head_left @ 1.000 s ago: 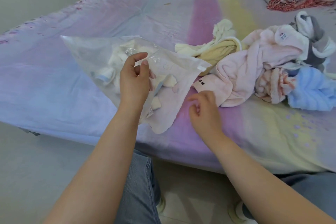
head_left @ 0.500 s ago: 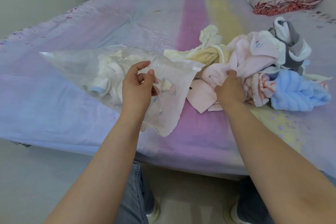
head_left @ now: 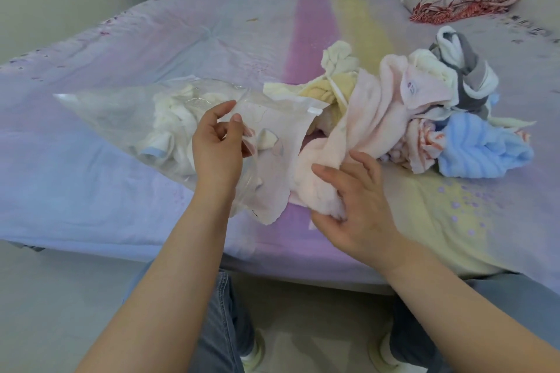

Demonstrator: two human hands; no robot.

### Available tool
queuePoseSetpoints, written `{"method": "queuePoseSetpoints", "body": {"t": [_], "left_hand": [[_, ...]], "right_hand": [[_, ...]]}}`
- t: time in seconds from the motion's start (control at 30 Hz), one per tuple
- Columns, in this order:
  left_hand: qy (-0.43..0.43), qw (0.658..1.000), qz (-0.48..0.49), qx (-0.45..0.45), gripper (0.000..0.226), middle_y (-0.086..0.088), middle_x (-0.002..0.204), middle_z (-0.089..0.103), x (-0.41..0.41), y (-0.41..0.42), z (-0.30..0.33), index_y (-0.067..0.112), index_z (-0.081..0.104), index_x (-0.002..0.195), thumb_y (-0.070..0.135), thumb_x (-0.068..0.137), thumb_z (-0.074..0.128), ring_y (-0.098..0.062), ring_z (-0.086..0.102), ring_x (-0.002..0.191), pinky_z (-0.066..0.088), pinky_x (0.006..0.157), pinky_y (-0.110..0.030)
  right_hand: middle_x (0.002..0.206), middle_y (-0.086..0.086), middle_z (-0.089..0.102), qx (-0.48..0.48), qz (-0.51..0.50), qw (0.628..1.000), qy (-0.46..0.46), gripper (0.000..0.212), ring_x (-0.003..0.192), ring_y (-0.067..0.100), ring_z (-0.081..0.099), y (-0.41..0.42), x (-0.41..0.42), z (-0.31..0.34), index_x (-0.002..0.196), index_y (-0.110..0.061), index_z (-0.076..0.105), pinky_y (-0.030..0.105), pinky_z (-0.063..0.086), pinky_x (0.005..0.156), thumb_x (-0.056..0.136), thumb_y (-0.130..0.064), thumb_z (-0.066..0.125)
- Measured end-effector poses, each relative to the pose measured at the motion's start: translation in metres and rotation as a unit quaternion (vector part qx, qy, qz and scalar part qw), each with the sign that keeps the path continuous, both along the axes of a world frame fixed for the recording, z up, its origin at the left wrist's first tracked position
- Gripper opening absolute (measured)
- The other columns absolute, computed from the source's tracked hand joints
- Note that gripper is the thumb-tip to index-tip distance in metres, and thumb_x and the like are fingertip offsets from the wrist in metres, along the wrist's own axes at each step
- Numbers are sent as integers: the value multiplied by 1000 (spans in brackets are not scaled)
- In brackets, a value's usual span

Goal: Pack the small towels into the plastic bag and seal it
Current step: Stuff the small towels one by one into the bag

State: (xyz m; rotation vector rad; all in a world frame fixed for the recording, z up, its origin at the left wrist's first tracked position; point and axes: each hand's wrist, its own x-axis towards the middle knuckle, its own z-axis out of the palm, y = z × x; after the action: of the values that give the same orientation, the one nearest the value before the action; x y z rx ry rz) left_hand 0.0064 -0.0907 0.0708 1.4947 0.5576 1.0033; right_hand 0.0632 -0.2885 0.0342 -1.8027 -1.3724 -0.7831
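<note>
While left hand pinches plastic bag mouth to keep it open at frame center, right hand fingers clamp pink towel for loading.

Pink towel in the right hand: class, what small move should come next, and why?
Probably feed the pink towel into the plastic bag. The right hand grips one end beside the bag's mouth, which the left hand holds up, and towels already lie inside.
</note>
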Motion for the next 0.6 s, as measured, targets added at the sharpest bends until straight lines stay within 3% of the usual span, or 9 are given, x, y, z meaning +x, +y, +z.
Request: {"method": "queuePoseSetpoints", "body": {"t": [0.1, 0.17, 0.23, 0.3, 0.37, 0.43, 0.47, 0.53, 0.6], "left_hand": [[1, 1000, 2, -3, 22, 0, 68, 67, -1, -1, -1, 18, 60, 119, 17, 99, 52, -13, 60, 53, 52, 64, -29], [-1, 1000, 2, -8, 22, 1, 68, 66, -1, -2, -1, 18, 60, 120, 17, 99, 52, -12, 59, 53, 51, 64, -28], [-2, 1000, 2, -10, 22, 1, 68, 66, -2, -3, -2, 18, 60, 120, 17, 99, 51, -13, 59, 54, 52, 64, -28], [0, 1000, -1, -10, 22, 0, 69, 66, -3, -4, -2, 19, 60, 120, 17, 99, 51, -14, 59, 56, 52, 64, -28], [3, 1000, -5, -11, 23, -1, 70, 66, -4, -5, -3, 19, 60, 120, 16, 99, 51, -14, 59, 57, 52, 64, -26], [4, 1000, -7, -14, 23, 0, 70, 65, -4, -6, -4, 19, 60, 120, 16, 99, 51, -15, 59, 57, 52, 63, -25], [2, 1000, -6, -15, 23, 0, 69, 65, -4, -5, -4, 19, 60, 120, 16, 99, 51, -16, 59, 58, 52, 62, -25], [-4, 1000, -4, -17, 23, 1, 68, 65, -3, -5, -4, 19, 61, 119, 16, 99, 51, -17, 59, 60, 52, 62, -25], [-8, 1000, -1, -19, 21, 3, 66, 65, -4, -5, -3, 21, 60, 118, 16, 99, 51, -16, 59, 59, 52, 63, -26]], "right_hand": [[126, 7, 36, -11, -109, 994, -4, 69, 122, 26, 35, 9, 7, 0, 135, -18, 31, 47, 26, 112, 79, -40, 64], [150, 11, 15, -40, -238, 961, 135, 95, 141, 31, 14, 15, 32, -4, 147, -18, 15, 49, 16, 115, 75, -51, 67], [159, 12, -8, -61, -269, 897, 346, 118, 147, 30, -3, 19, 56, -12, 151, -18, -5, 42, 9, 117, 70, -52, 74], [160, 12, -2, -9, -236, 812, 535, 122, 148, 27, 7, 21, 73, -20, 151, -15, -10, 35, 18, 115, 72, -41, 79], [150, 19, 31, 42, -199, 768, 607, 99, 133, 29, 40, 20, 83, -25, 149, -9, 14, 32, 36, 101, 76, -30, 78], [129, 19, 55, -83, -207, 796, 562, 52, 110, 27, 55, 20, 87, -21, 128, -3, 46, 26, 38, 82, 86, -26, 67], [120, 16, 59, -164, -225, 827, 489, 36, 106, 27, 55, 21, 84, -15, 116, -4, 54, 25, 35, 79, 91, -28, 57], [105, 8, 60, -212, -230, 887, 341, 37, 103, 27, 52, 21, 71, -9, 103, -14, 57, 31, 38, 84, 85, -44, 45], [112, 7, 54, -132, -273, 915, 267, 45, 106, 28, 48, 18, 44, -13, 110, -17, 56, 35, 39, 85, 79, -49, 50]]}}
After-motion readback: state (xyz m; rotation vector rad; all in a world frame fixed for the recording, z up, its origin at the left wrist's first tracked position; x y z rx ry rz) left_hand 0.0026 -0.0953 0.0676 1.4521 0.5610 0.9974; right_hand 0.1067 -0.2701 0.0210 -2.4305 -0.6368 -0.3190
